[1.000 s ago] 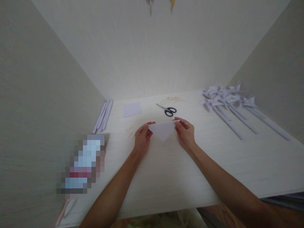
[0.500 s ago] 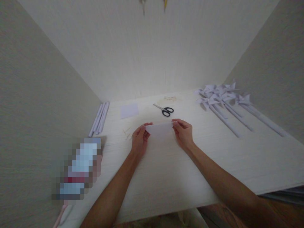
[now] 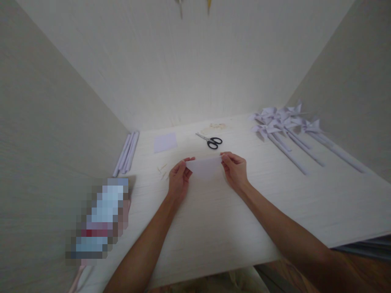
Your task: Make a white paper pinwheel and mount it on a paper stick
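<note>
Between my two hands a folded white sheet of paper (image 3: 204, 166) is held up, its upper edge straight and narrowing to a corner at each side. My left hand (image 3: 179, 179) pinches the left corner between thumb and fingers. At the opposite corner, my right hand (image 3: 234, 167) grips the paper the same way. Just beyond it on the table lie scissors (image 3: 210, 140) with black handles, blades pointing left. A flat square of pale paper (image 3: 165, 142) rests past my left hand.
Several rolled paper sticks (image 3: 126, 152) lie along the left wall. At the right are several paper pinwheels (image 3: 276, 126) on sticks. Small scraps (image 3: 217, 126) sit near the back wall. A pixelated object (image 3: 102, 219) occupies the left front of the table (image 3: 214, 240).
The view has shifted very slightly. Both hands keep the same hold on the folded paper, and nothing on the table has moved.
</note>
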### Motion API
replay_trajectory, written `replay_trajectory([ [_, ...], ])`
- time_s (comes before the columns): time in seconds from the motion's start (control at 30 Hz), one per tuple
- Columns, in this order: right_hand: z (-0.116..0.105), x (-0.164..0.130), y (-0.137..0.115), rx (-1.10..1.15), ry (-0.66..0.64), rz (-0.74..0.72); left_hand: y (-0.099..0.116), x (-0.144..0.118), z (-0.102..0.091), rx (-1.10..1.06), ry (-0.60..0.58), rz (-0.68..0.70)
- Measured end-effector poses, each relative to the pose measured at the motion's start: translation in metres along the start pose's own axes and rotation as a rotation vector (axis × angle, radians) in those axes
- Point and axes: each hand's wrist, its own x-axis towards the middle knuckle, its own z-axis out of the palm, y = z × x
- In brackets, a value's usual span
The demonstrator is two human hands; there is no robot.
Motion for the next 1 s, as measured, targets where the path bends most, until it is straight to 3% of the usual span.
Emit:
replay_trajectory([
  [0.63,0.000,0.001,-0.002,0.122,-0.012,0.039,0.000,0.000,0.000,-0.026,-0.024,0.011],
  [0.87,-0.009,0.004,0.012,-0.068,-0.001,-0.045,-0.003,-0.001,0.002,0.020,-0.013,0.053],
  [1.0,-0.005,-0.002,0.011,-0.105,-0.077,-0.073,-0.004,-0.001,0.003,0.056,0.022,0.084],
])
